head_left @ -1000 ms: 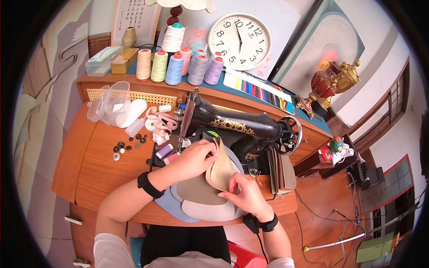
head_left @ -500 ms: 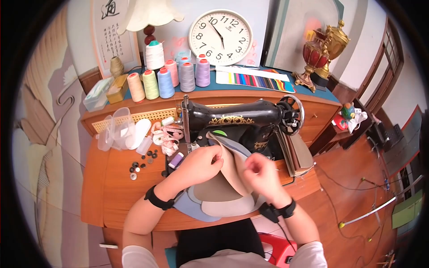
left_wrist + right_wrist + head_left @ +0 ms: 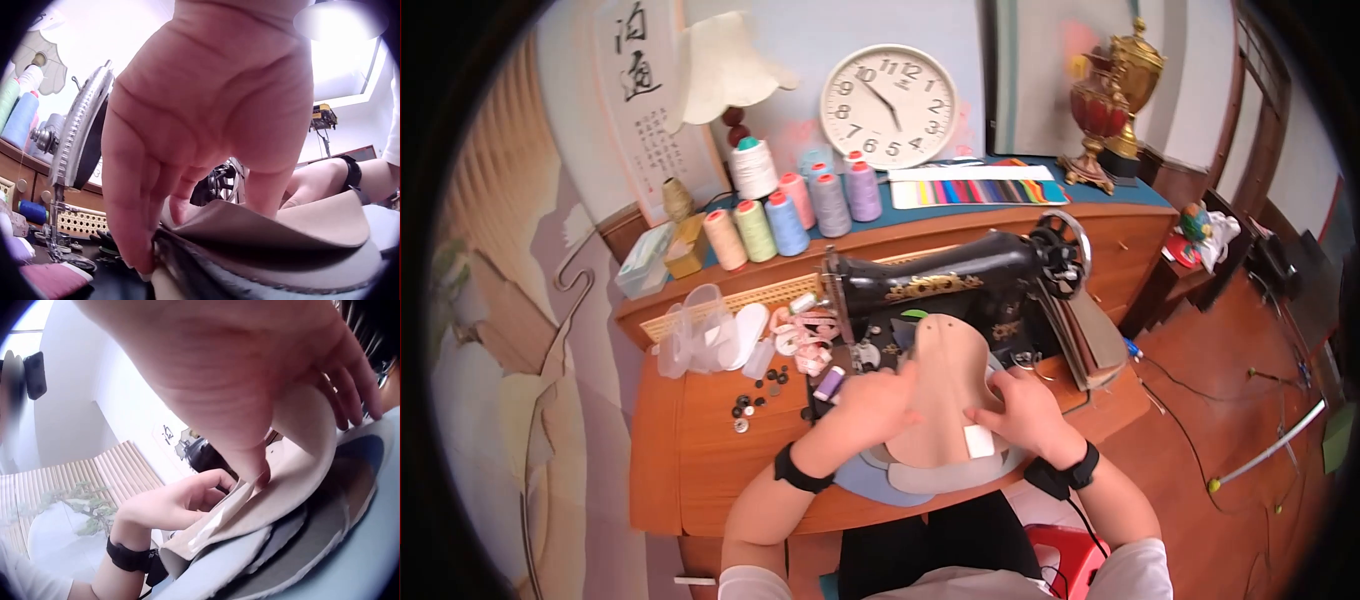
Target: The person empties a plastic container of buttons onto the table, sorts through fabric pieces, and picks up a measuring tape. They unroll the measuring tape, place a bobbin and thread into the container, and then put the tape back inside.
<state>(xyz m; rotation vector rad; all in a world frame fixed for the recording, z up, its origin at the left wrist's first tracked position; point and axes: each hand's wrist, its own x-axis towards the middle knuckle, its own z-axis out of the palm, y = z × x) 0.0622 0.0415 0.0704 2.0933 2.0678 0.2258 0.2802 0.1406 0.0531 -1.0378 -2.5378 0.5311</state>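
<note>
Both hands hold a beige, leather-like sheet [image 3: 945, 400] by its two long sides, over the stack of grey and blue cut pieces [image 3: 935, 477]. Its far end is rounded with two small holes, and a small white label [image 3: 979, 441] sits near its close end. My left hand [image 3: 872, 408] grips the left edge; in the left wrist view its thumb comes down at the sheet [image 3: 325, 222]. On the other side my right hand [image 3: 1028, 408] pinches the sheet, thumb on top, fingers round the upcurled edge. The black sewing machine [image 3: 945, 272] stands just beyond.
Left of the machine lie a purple thread spool [image 3: 830, 383], a pink tape measure [image 3: 805, 340], several buttons [image 3: 748, 402] and clear plastic containers [image 3: 700, 330]. Thread cones [image 3: 785, 222] line the back shelf. Folded brown sheets [image 3: 1090, 335] stand at the right.
The beige sheet was folded upright between the hands; now it lies opened toward me, its holes and label showing. The right hand lifted off it, then came back to its right edge.
</note>
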